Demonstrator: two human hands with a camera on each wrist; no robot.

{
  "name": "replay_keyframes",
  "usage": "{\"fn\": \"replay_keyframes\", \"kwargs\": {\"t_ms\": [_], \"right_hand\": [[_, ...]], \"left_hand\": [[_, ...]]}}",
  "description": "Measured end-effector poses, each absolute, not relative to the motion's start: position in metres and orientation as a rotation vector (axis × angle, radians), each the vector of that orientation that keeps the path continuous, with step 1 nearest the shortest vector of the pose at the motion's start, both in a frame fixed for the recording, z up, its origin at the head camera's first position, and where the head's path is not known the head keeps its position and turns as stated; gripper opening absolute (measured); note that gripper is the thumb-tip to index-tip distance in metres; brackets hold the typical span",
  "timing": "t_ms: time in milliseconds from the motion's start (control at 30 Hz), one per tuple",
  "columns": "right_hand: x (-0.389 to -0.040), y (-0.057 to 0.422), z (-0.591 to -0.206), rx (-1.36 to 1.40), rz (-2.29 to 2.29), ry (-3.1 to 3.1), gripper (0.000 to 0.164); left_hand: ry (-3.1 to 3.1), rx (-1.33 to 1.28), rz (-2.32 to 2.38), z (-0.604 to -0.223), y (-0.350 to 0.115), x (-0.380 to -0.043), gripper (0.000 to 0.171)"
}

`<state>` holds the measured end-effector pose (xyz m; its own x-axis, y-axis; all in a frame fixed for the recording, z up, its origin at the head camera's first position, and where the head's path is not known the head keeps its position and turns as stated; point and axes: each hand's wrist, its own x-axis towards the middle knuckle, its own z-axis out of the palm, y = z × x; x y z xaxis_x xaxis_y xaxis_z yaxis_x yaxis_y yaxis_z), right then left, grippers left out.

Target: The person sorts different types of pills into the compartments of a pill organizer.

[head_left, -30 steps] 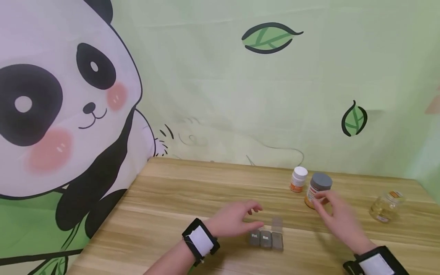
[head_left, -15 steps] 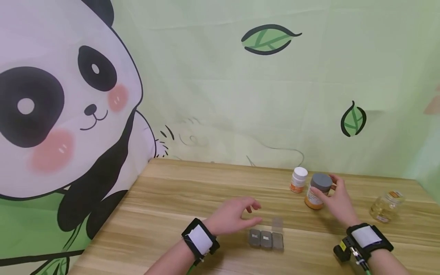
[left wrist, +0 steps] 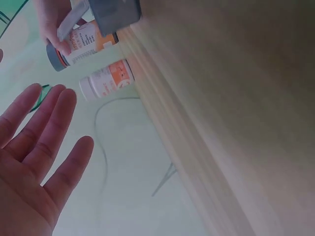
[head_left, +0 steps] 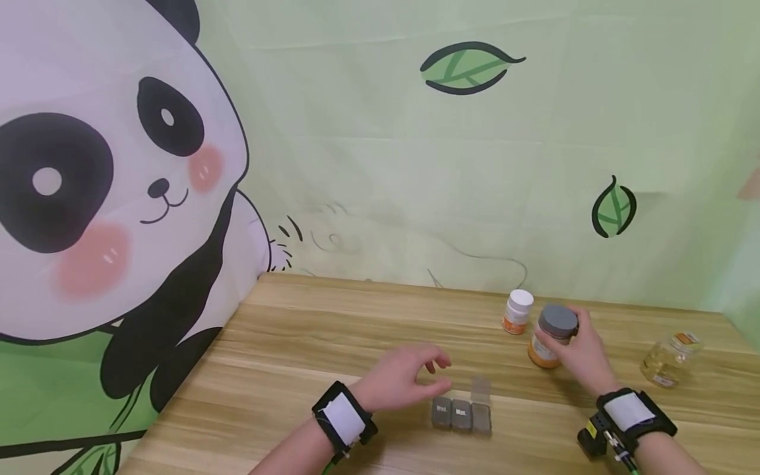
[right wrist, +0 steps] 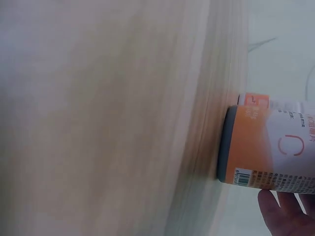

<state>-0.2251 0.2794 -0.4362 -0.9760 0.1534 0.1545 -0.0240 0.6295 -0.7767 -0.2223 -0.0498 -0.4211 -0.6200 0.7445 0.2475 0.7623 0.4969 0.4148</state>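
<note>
My right hand [head_left: 584,356] grips a pill bottle [head_left: 543,355] with a grey lid and an orange and white label, thumb on the near side and fingers round the far side. The bottle is upright near the back of the table; in the right wrist view its label and grey base show large. My left hand [head_left: 400,377] hovers with loosely bent fingers and holds nothing. Just right of its thumb lies a grey pill organizer [head_left: 460,414] with several compartments; the rightmost has its clear lid [head_left: 481,388] flipped back. In the left wrist view the organizer [left wrist: 115,14] partly covers the bottle.
A smaller white pill bottle [head_left: 518,311] with an orange label stands just left of the gripped one. Further right is a clear jar [head_left: 667,364] with yellowish contents. Behind the wooden table [head_left: 332,323] hangs a printed panda cloth [head_left: 368,171].
My right hand has reached round the grey-lidded pill bottle and taken hold of it. The bottle has shifted very slightly. My left hand and the organizer have stayed put.
</note>
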Motion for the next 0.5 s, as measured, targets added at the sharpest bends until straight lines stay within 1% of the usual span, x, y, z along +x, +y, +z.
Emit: {"fn": "replay_keyframes", "kwargs": {"t_ms": [233,500], "right_hand": [[-0.201,0.278,-0.436,0.043,1.198,-2.678,0.073],[-0.159,0.271,-0.434,0.147,1.189,-2.704,0.064]], "left_hand": [[-2.631,-1.395,-0.817,-0.423,-0.054,-0.211,0.033],[-2.555,-1.473,-0.824,-0.422,-0.058,-0.195,0.033]]}}
